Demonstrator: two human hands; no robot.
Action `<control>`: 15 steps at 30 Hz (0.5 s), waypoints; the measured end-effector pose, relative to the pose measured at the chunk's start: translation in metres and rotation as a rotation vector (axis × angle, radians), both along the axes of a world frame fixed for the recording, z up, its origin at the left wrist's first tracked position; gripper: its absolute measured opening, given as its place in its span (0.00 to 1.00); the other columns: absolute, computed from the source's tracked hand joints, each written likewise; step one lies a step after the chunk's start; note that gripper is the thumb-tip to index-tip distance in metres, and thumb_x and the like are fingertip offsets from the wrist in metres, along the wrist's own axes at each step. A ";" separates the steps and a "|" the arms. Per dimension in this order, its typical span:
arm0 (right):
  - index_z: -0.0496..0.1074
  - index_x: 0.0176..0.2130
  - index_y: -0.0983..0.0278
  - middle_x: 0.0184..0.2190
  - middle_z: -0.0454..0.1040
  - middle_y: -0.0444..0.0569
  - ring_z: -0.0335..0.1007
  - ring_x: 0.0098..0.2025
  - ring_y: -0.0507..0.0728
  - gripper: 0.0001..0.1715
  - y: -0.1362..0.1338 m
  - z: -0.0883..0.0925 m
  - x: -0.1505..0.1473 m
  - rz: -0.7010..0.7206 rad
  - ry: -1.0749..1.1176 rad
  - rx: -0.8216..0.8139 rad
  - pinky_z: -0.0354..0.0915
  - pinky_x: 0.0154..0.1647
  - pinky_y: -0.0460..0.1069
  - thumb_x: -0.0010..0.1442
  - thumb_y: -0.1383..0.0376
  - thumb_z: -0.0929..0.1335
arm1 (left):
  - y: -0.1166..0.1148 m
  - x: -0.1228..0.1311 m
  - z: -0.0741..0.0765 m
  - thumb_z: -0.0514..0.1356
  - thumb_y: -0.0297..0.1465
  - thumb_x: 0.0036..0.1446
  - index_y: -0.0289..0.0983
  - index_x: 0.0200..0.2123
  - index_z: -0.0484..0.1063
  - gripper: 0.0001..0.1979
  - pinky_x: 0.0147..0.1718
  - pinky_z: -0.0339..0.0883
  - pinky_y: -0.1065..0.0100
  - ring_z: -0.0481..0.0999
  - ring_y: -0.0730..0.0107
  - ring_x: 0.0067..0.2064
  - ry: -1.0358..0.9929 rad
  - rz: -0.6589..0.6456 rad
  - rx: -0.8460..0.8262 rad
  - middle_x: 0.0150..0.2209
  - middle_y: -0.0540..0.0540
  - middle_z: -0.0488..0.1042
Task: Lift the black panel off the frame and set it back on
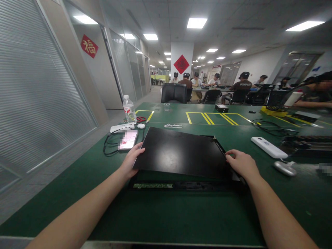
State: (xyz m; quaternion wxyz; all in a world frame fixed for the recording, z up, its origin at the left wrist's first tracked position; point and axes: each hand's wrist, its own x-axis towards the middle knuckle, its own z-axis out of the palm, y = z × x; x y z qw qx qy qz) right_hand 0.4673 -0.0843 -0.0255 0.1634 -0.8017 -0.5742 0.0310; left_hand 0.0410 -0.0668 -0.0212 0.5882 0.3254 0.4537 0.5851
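A thin, glossy black screen panel [178,152] is tilted, its left side raised above the green table. My left hand [131,160] is closed on the panel's left edge, thumb on top. Under and around it lies a black frame [220,145], which shows along the right side and at the front. A narrow green circuit board [153,185] sits in the front strip of the frame. My right hand [242,164] is closed on the right side of the frame; whether its fingers also touch the panel is hidden.
To the left are a phone [128,140], a cable, a water bottle [129,110] and red-handled scissors [141,119]. A white power bank [269,147] and a silver mouse-like object [284,168] lie to the right. A plastic cup [166,107] stands farther back. Several people sit beyond.
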 end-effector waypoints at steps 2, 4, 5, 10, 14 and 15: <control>0.78 0.42 0.57 0.33 0.80 0.48 0.75 0.36 0.60 0.19 0.000 -0.001 0.000 0.009 -0.020 0.000 0.60 0.31 0.51 0.57 0.57 0.62 | 0.000 0.000 0.000 0.66 0.24 0.45 0.35 0.52 0.71 0.28 0.27 0.72 0.68 0.80 0.63 0.29 0.005 -0.001 -0.016 0.33 0.45 0.82; 0.79 0.42 0.56 0.34 0.80 0.48 0.75 0.36 0.60 0.19 -0.001 0.000 -0.001 0.009 -0.039 -0.006 0.61 0.32 0.50 0.57 0.58 0.63 | 0.000 -0.001 0.000 0.66 0.25 0.45 0.35 0.52 0.71 0.27 0.28 0.72 0.68 0.80 0.63 0.29 0.013 -0.016 -0.023 0.33 0.45 0.82; 0.79 0.42 0.56 0.35 0.80 0.48 0.75 0.37 0.60 0.19 -0.001 0.000 -0.001 0.008 -0.046 -0.010 0.61 0.32 0.51 0.57 0.58 0.62 | 0.000 -0.002 0.000 0.66 0.25 0.46 0.35 0.52 0.71 0.27 0.28 0.72 0.68 0.80 0.63 0.29 0.020 -0.026 -0.025 0.33 0.44 0.82; 0.78 0.42 0.57 0.36 0.81 0.48 0.75 0.39 0.61 0.20 -0.001 0.003 -0.003 0.015 -0.040 -0.031 0.61 0.34 0.51 0.58 0.58 0.61 | 0.000 -0.003 0.000 0.67 0.26 0.47 0.35 0.52 0.71 0.26 0.29 0.72 0.68 0.81 0.63 0.31 0.071 -0.051 0.001 0.34 0.43 0.82; 0.79 0.42 0.57 0.34 0.81 0.47 0.75 0.39 0.61 0.19 0.000 0.001 -0.001 0.022 -0.045 -0.020 0.61 0.34 0.51 0.57 0.58 0.62 | 0.001 -0.003 0.002 0.67 0.27 0.46 0.36 0.46 0.74 0.21 0.31 0.72 0.66 0.80 0.61 0.32 0.154 0.003 0.025 0.32 0.45 0.82; 0.79 0.42 0.57 0.34 0.81 0.47 0.75 0.39 0.61 0.19 0.001 0.000 -0.001 0.025 -0.043 -0.015 0.61 0.33 0.51 0.57 0.58 0.62 | 0.001 -0.003 0.003 0.68 0.27 0.45 0.36 0.45 0.75 0.20 0.32 0.72 0.66 0.80 0.61 0.32 0.176 0.011 0.029 0.32 0.45 0.82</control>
